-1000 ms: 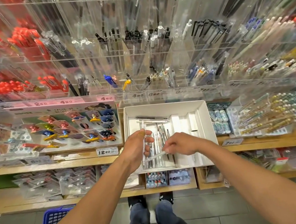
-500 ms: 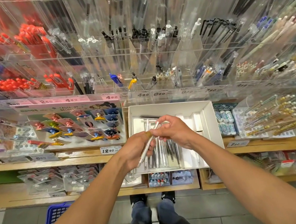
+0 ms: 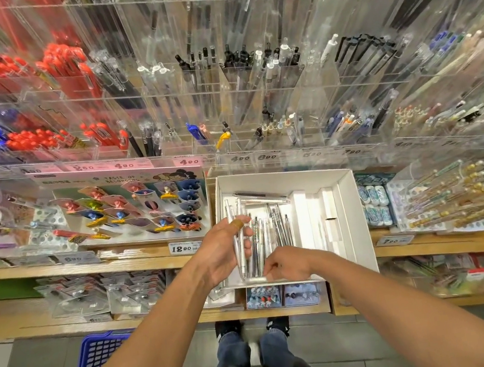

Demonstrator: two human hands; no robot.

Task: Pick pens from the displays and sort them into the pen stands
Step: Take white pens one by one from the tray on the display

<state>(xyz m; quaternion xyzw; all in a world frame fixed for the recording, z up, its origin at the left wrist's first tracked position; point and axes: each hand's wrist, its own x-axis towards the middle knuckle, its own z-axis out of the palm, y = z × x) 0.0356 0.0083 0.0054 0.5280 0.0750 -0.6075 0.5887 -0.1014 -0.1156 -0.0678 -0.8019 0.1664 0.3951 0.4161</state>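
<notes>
- The left hand [image 3: 224,251] is curled around a small bundle of clear pens [image 3: 239,241], gripping them upright with the tips down over the near left part of the white box [image 3: 352,216]. My guess is that it serves as the collecting hand, so several pens can go to the stands in one trip.
- The right hand [image 3: 285,266] is just beside it, low at the near edge of the box, fingers bent down among the loose pens [image 3: 276,228] lying there. It looks to be pinching at one, but the fingers hide whether it actually has hold of anything, so I cannot tell.
- The loose pens lie side by side lengthways just beyond the right hand, which makes them easy to lift one at a time by the near end.
- The box rests on the wooden shelf [image 3: 139,261] right under both hands, at a height where either hand can reach in without stretching.
- The clear pen stands [image 3: 250,86] rise beyond and above the hands in tiers, each compartment already holding pens of one kind, some red, some blue, some black. The bundle will presumably go into a matching compartment up there.
- A blue basket [image 3: 100,355] sits on the floor below the left forearm, out of the way of the work.
</notes>
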